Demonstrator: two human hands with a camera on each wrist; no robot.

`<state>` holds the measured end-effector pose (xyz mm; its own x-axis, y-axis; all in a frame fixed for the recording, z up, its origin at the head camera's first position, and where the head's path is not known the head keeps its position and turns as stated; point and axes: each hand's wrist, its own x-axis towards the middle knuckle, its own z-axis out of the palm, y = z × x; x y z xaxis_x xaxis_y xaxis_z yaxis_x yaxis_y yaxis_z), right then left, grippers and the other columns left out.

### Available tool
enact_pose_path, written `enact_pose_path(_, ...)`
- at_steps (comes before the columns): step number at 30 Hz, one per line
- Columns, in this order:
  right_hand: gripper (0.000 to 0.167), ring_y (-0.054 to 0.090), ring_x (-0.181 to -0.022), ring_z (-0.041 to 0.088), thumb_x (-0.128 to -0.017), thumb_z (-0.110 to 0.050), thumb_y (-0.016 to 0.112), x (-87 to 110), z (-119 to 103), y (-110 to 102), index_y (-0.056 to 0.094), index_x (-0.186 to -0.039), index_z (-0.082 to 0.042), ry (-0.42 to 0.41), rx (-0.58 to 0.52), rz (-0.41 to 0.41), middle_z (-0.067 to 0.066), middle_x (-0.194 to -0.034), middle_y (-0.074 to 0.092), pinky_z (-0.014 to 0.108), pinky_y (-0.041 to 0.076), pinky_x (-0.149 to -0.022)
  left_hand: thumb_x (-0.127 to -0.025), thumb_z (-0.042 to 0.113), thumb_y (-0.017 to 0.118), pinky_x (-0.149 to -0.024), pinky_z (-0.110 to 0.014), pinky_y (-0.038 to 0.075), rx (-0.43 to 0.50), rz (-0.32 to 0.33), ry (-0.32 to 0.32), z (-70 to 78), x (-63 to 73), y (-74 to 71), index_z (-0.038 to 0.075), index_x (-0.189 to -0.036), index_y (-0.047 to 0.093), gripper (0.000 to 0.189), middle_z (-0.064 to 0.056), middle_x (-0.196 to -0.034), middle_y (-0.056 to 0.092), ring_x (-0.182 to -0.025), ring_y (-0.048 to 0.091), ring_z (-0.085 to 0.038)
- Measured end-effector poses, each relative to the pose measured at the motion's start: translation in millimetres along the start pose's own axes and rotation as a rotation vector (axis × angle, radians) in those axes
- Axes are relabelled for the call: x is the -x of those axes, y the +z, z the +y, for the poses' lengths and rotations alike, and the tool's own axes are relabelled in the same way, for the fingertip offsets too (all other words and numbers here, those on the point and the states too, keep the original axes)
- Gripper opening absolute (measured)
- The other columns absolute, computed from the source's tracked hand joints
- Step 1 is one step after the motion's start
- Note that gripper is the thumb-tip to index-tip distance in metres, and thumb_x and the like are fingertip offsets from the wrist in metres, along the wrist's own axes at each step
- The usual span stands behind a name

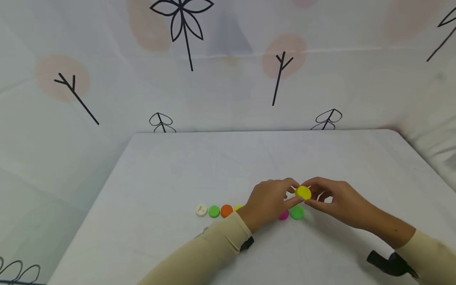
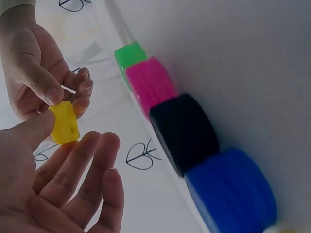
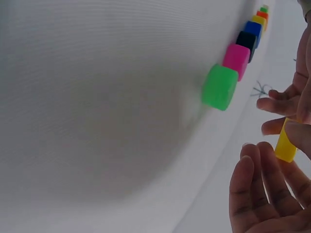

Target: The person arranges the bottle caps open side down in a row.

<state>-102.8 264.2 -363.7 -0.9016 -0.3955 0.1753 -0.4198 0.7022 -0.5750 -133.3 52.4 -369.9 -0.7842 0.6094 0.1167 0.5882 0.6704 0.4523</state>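
Note:
A small yellow disc (image 1: 303, 192) is held up over the white table between both hands. My left hand (image 1: 267, 202) pinches its left side, thumb below and a finger above. From the right, my right hand (image 1: 340, 200) pinches the opposite edge between thumb and fingertips. In the left wrist view the thick side of the yellow disc (image 2: 64, 123) shows between the two hands. Under and behind the left hand runs a row of similar discs: green (image 1: 297, 212) and magenta (image 1: 284, 215) ones show at its right end. The left hand and forearm hide the row's middle in the head view.
At the row's left end lie a white disc (image 1: 201, 210) with a raised pattern, a green disc (image 1: 214, 211) and an orange disc (image 1: 226, 210). The left wrist view shows black (image 2: 184, 133) and blue (image 2: 233, 194) discs mid-row. A patterned cloth (image 1: 228, 91) hangs behind the table.

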Motion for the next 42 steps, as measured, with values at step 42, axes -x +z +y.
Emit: enact_pose_path(42,0.044,0.047,-0.069,-0.002,-0.077,-0.028,0.085,14.0,20.9,19.6,0.071,-0.116,-0.014,0.158,0.187,-0.258,-0.015,-0.081,0.057,0.019,0.044,-0.06,-0.094,0.057,0.06,-0.086,-0.028,0.049,-0.391,-0.18,0.066,11.7,7.0,15.8,0.03,-0.13,0.064,0.045,0.011,-0.12,0.066,-0.105,0.061,-0.007)
